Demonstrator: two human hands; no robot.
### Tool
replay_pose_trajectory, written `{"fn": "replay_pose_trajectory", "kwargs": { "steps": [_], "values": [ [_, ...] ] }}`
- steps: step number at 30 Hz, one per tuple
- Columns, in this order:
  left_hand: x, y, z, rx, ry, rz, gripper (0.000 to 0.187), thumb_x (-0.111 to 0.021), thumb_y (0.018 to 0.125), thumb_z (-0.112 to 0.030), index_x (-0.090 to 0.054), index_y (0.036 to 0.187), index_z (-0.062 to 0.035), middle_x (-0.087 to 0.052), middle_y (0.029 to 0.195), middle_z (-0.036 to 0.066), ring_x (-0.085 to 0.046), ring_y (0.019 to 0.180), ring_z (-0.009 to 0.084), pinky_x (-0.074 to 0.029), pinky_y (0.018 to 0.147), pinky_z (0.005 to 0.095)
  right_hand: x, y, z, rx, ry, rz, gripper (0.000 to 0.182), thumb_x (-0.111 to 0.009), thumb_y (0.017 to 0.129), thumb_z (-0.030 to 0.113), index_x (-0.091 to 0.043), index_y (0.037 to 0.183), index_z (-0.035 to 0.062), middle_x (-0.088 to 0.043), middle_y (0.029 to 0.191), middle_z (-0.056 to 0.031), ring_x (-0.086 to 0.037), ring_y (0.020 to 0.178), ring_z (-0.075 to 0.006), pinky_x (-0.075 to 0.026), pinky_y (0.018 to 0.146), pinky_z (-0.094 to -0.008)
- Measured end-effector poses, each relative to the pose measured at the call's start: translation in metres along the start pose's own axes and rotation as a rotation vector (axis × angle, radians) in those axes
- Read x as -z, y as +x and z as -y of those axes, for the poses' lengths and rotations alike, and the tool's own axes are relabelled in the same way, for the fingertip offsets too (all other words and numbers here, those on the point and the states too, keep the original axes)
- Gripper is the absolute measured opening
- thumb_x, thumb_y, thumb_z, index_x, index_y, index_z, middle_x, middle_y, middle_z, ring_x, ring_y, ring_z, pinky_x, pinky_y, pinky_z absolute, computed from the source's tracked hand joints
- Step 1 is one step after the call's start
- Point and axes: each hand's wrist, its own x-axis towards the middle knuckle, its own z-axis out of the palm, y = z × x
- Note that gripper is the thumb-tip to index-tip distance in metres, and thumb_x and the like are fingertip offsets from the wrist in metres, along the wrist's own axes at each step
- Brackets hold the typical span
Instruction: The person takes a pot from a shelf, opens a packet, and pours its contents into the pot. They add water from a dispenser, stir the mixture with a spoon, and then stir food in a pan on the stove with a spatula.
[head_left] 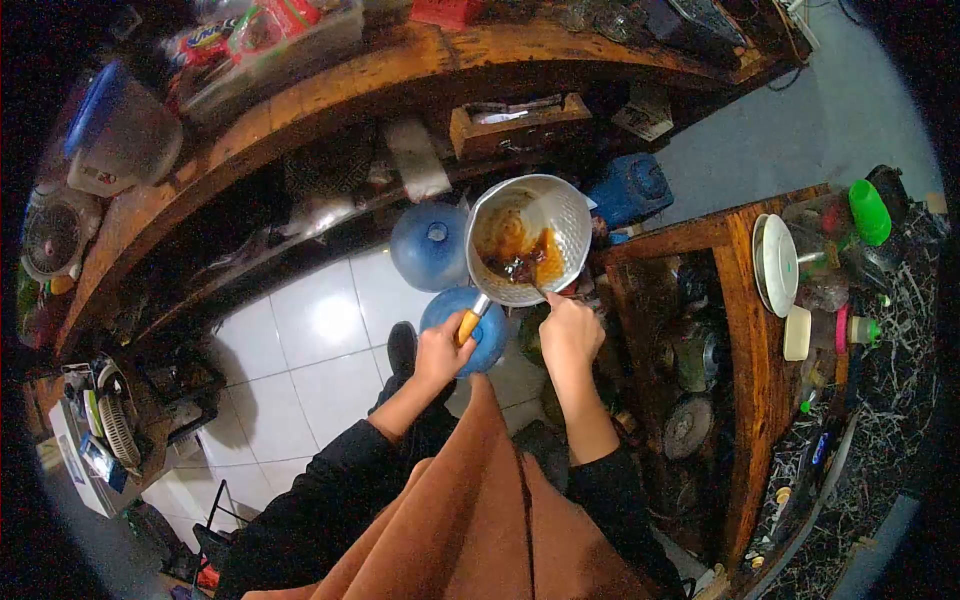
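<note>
A silver pan (575, 225) with a dimpled wall is held up in the middle of the view, tilted so its inside shows. Brown liquid (545, 262) with darker bits lies in its lower part. My left hand (441, 352) is closed around the pan's yellowish handle (468, 325). At the pan's lower right rim, my right hand (570, 335) is closed on a thin utensil that reaches into the liquid; its far end is hard to make out.
Two blue water jugs (420, 245) stand on the white tiled floor (300, 330) below the pan. A wooden counter (330, 85) curves across the top. On the right, a wooden shelf (740, 400) stands beside white plates (778, 265) and a green cup (869, 212).
</note>
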Motion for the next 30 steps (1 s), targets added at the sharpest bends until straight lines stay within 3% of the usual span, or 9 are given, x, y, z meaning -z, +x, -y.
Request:
{"fn": "replay_pose_trajectory", "kwargs": {
  "steps": [3,7,13,19,22,24,26,27,30],
  "values": [
    [0.004,0.002,-0.002,0.026,0.002,0.008,0.041,-0.061,0.058,-0.010,-0.052,0.097,-0.0043,-0.054,0.061,0.017,-0.055,0.053,0.0287,-0.044,0.051,0.0337,0.004,0.004,-0.005,0.095,-0.062,-0.248,0.023,-0.044,0.074,0.013,-0.060,0.089,0.0176,-0.051,0.069,-0.0111,-0.055,0.058,-0.0278,-0.044,0.049,-0.0382],
    [0.007,0.003,-0.002,-0.020,0.009,0.017,0.041,-0.062,0.058,-0.010,-0.052,0.097,-0.0047,-0.054,0.060,0.017,-0.054,0.053,0.0295,-0.044,0.051,0.0337,0.001,0.022,-0.022,0.069,-0.068,-0.286,0.026,-0.043,0.074,0.008,-0.060,0.093,0.0138,-0.055,0.078,-0.0155,-0.055,0.061,-0.0332,-0.045,0.054,-0.0400],
    [0.001,0.003,-0.004,0.067,-0.070,0.049,0.038,-0.060,0.059,-0.009,-0.052,0.096,-0.0060,-0.053,0.061,0.019,-0.054,0.057,0.0318,-0.044,0.053,0.0354,-0.018,-0.005,-0.013,0.135,0.087,-0.117,0.029,-0.048,0.069,0.007,-0.061,0.093,0.0172,-0.054,0.069,-0.0153,-0.054,0.061,-0.0341,-0.043,0.056,-0.0420],
    [0.002,0.003,-0.005,0.066,-0.102,0.103,0.034,-0.058,0.060,-0.009,-0.052,0.094,-0.0060,-0.052,0.062,0.021,-0.054,0.059,0.0338,-0.043,0.053,0.0371,-0.026,-0.002,0.001,0.025,0.356,0.062,0.024,-0.047,0.073,0.008,-0.059,0.094,0.0125,-0.057,0.081,-0.0169,-0.056,0.071,-0.0312,-0.045,0.064,-0.0356],
    [0.005,0.003,-0.007,0.077,-0.117,0.134,0.033,-0.057,0.061,-0.010,-0.054,0.093,-0.0050,-0.052,0.062,0.022,-0.054,0.059,0.0340,-0.043,0.054,0.0370,-0.050,0.010,-0.012,0.214,0.645,-0.042,0.023,-0.047,0.075,0.008,-0.058,0.095,0.0088,-0.058,0.083,-0.0156,-0.058,0.071,-0.0275,-0.044,0.064,-0.0325],
    [0.007,0.005,-0.009,0.108,-0.139,0.161,0.032,-0.057,0.061,-0.010,-0.054,0.092,-0.0045,-0.052,0.062,0.022,-0.054,0.060,0.0341,-0.043,0.054,0.0368,-0.052,0.012,-0.017,0.192,0.676,-0.040,0.022,-0.048,0.076,0.008,-0.058,0.095,0.0065,-0.059,0.085,-0.0146,-0.058,0.073,-0.0238,-0.044,0.064,-0.0300],
    [0.009,0.006,-0.010,0.148,-0.141,0.190,0.032,-0.056,0.061,-0.011,-0.054,0.092,-0.0034,-0.051,0.063,0.022,-0.054,0.060,0.0343,-0.043,0.055,0.0360,-0.048,0.007,-0.019,0.096,0.733,-0.031,0.022,-0.048,0.077,0.008,-0.058,0.096,0.0065,-0.059,0.080,-0.0142,-0.057,0.069,-0.0230,-0.043,0.061,-0.0289],
    [0.010,0.006,-0.009,0.149,-0.142,0.190,0.032,-0.056,0.061,-0.011,-0.054,0.092,-0.0034,-0.051,0.063,0.022,-0.054,0.060,0.0343,-0.043,0.055,0.0360,-0.041,0.002,-0.018,0.192,0.639,-0.203,0.023,-0.049,0.075,0.005,-0.058,0.096,0.0083,-0.056,0.067,-0.0130,-0.054,0.060,-0.0240,-0.042,0.056,-0.0296],
    [0.011,0.007,-0.008,0.140,-0.153,0.202,0.033,-0.056,0.061,-0.011,-0.054,0.093,-0.0027,-0.051,0.063,0.022,-0.054,0.060,0.0342,-0.043,0.055,0.0353,-0.028,-0.008,-0.024,0.217,0.408,-0.315,0.027,-0.050,0.072,0.001,-0.058,0.096,0.0107,-0.048,0.059,-0.0127,-0.049,0.053,-0.0259,-0.040,0.053,-0.0317]
  ]
}}
